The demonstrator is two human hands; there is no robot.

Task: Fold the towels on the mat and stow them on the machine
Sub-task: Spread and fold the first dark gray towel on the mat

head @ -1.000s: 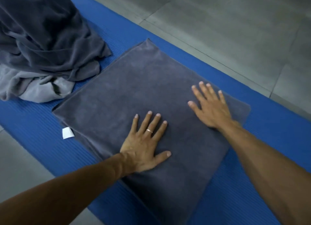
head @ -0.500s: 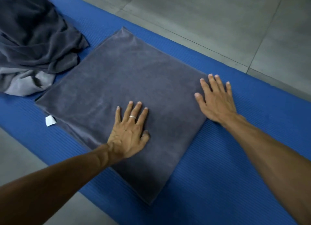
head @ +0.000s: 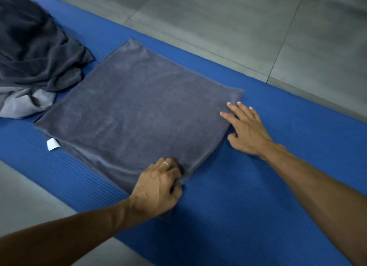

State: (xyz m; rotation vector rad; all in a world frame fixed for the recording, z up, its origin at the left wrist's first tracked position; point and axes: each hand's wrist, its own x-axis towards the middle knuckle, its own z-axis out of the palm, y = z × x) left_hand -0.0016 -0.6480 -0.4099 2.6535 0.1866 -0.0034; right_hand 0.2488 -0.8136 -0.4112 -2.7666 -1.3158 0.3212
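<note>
Folded grey towel (head: 139, 114) lying flat on the blue mat (head: 258, 206), roughly square, corners set diagonally to the mat's ridges, one corner aimed at the tiled floor (head: 218, 17) beyond. No clear long axis; sides near equal. Plush, napped pile, faint brushed streaks across the top, layered edges showing along the near-left side. Small white tag (head: 52, 144) poking out at the towel's left edge. Left hand (head: 156, 188) at the towel's nearest corner, fingers curled and pinching the cloth there, ring on one finger. Right hand (head: 245, 129) at the towel's right edge, fingers straight and spread, tips touching the towel's edge, palm over the mat. Heap of crumpled towels (head: 33, 57) touching the towel's far-left side, dark grey over paler grey, soft folds. Mat foam, finely ribbed.
</note>
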